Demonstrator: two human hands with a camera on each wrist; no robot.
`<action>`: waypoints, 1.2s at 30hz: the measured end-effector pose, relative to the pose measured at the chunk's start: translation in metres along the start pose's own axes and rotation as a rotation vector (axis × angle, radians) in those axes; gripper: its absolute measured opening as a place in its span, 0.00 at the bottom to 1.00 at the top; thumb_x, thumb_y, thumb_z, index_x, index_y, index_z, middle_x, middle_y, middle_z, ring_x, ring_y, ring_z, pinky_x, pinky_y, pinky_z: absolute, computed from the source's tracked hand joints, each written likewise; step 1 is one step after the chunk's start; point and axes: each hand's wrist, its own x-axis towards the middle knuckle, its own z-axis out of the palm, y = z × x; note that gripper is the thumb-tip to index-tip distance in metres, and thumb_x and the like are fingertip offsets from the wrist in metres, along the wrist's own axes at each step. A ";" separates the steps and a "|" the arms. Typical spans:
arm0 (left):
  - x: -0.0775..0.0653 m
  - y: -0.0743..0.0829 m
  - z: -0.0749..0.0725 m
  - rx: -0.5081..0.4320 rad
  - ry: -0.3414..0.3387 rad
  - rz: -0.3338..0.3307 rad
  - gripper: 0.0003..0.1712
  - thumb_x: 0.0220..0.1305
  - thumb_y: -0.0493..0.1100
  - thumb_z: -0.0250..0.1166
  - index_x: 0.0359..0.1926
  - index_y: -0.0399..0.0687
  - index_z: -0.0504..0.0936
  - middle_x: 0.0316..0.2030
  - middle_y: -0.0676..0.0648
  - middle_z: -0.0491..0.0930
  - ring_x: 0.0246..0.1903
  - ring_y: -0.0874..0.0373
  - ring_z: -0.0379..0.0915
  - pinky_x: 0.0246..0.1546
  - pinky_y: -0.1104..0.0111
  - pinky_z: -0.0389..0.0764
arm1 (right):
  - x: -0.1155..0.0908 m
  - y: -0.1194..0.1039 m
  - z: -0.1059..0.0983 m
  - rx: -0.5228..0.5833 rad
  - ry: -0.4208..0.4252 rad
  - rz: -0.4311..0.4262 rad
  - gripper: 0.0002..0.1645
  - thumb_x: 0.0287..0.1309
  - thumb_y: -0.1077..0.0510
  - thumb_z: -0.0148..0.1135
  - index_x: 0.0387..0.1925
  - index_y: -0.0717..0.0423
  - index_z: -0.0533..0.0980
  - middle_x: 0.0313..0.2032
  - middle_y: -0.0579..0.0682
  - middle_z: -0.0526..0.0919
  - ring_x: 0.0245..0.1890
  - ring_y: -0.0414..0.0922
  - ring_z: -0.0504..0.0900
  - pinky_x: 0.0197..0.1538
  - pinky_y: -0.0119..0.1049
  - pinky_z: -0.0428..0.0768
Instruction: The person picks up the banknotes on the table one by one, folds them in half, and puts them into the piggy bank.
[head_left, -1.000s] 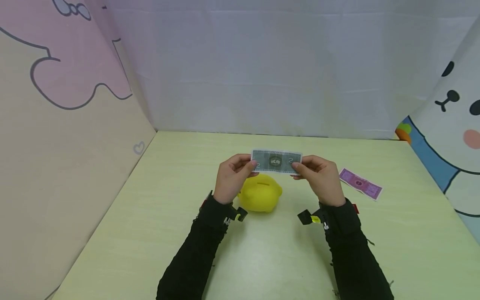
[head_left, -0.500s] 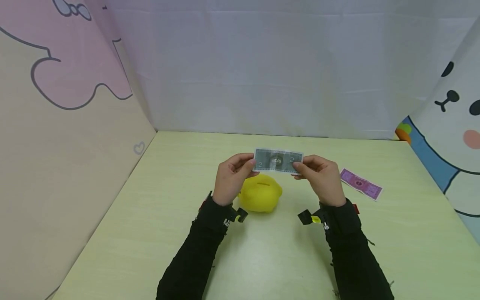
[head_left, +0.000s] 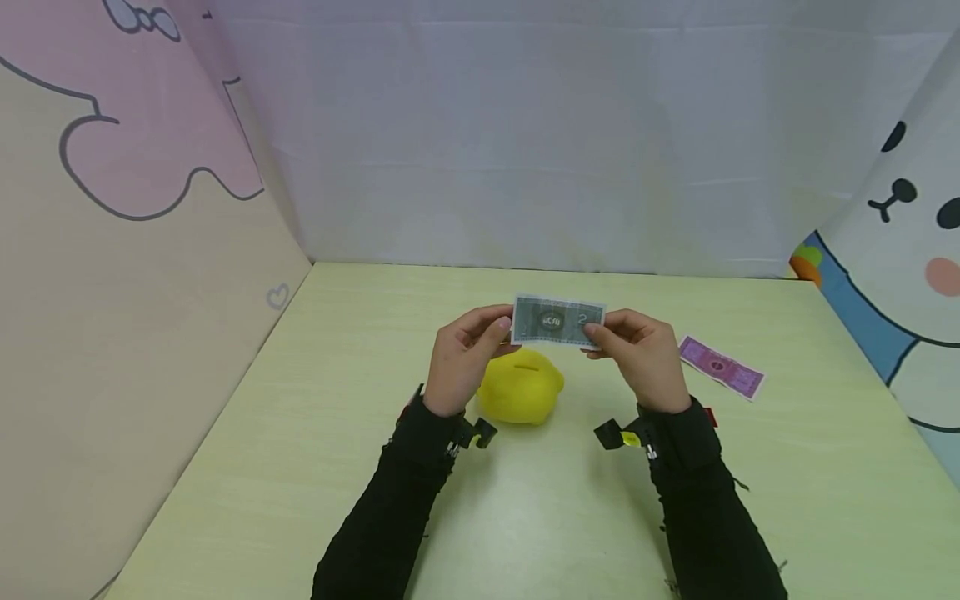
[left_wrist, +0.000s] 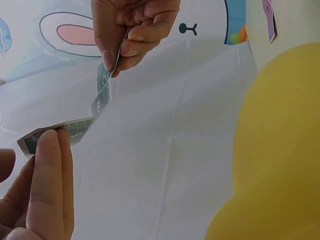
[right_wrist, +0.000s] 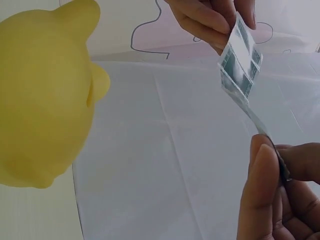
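Note:
A green banknote [head_left: 553, 320] with a printed 2 is held up with folds across it, above and behind a yellow piggy bank [head_left: 521, 387] with a slot on top. My right hand [head_left: 649, 360] pinches the note's right end between thumb and fingers. At the other end, the straight fingers of my left hand [head_left: 467, 358] lie against the note's back. In the left wrist view, the left thumb [left_wrist: 6, 165] stands apart from the paper, just off its edge. A purple banknote [head_left: 722, 367] lies on the table beside my right hand.
The pale wooden table [head_left: 285, 467] meets a white cloth backdrop [head_left: 525, 142] at the back. A pink and cream cartoon panel [head_left: 150, 317] stands on the left, and a bear-print panel [head_left: 922, 267] on the right. Both forearms wear black sleeves with wrist cameras.
The green note's left end has shifted to the right, out from under the left thumb, and its folds have altered slightly. The right hand, piggy bank and purple note have stayed in place.

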 end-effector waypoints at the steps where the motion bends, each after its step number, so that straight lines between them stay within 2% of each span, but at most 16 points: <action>1: 0.000 0.000 0.000 0.000 0.000 0.001 0.16 0.71 0.33 0.56 0.56 0.31 0.78 0.48 0.31 0.80 0.38 0.58 0.80 0.45 0.65 0.86 | 0.000 0.000 0.000 0.002 -0.001 0.004 0.16 0.63 0.62 0.63 0.42 0.75 0.77 0.31 0.42 0.83 0.28 0.36 0.84 0.38 0.29 0.86; 6: 0.000 -0.002 0.001 0.003 -0.003 0.011 0.15 0.70 0.33 0.57 0.55 0.31 0.79 0.47 0.31 0.80 0.37 0.64 0.79 0.45 0.68 0.85 | 0.000 -0.001 0.002 -0.004 -0.006 0.015 0.16 0.63 0.61 0.63 0.42 0.74 0.77 0.31 0.41 0.84 0.28 0.36 0.84 0.38 0.29 0.86; 12: 0.001 -0.006 0.003 -0.002 -0.038 0.012 0.17 0.70 0.33 0.57 0.57 0.32 0.78 0.52 0.33 0.79 0.43 0.55 0.81 0.46 0.67 0.85 | -0.001 -0.003 0.003 0.000 -0.011 0.008 0.16 0.63 0.61 0.63 0.42 0.74 0.77 0.31 0.42 0.84 0.28 0.37 0.84 0.38 0.29 0.86; 16: 0.002 -0.007 0.003 -0.010 -0.069 -0.019 0.18 0.71 0.35 0.57 0.59 0.34 0.76 0.54 0.34 0.78 0.47 0.50 0.80 0.49 0.65 0.84 | -0.001 -0.004 0.004 0.014 -0.013 0.013 0.16 0.63 0.61 0.64 0.42 0.74 0.78 0.32 0.45 0.84 0.28 0.37 0.84 0.38 0.30 0.86; 20: 0.002 -0.007 0.005 -0.004 -0.104 -0.058 0.19 0.71 0.37 0.57 0.61 0.36 0.75 0.55 0.35 0.78 0.49 0.49 0.80 0.51 0.62 0.83 | -0.001 -0.004 0.005 0.012 -0.022 0.014 0.15 0.63 0.62 0.63 0.42 0.75 0.78 0.32 0.40 0.84 0.29 0.38 0.84 0.37 0.30 0.86; 28: 0.003 -0.012 0.008 -0.010 -0.147 -0.119 0.21 0.72 0.41 0.58 0.62 0.38 0.74 0.56 0.36 0.78 0.45 0.51 0.82 0.52 0.63 0.83 | -0.001 -0.002 0.006 0.014 -0.046 -0.008 0.15 0.63 0.63 0.63 0.42 0.75 0.78 0.32 0.36 0.83 0.30 0.37 0.84 0.37 0.29 0.86; 36: 0.003 -0.018 0.011 -0.009 -0.182 -0.149 0.22 0.71 0.43 0.59 0.63 0.39 0.75 0.56 0.36 0.79 0.46 0.49 0.83 0.53 0.62 0.83 | -0.002 0.000 0.008 0.031 -0.085 -0.019 0.14 0.64 0.63 0.62 0.42 0.76 0.77 0.33 0.36 0.84 0.31 0.37 0.84 0.38 0.29 0.86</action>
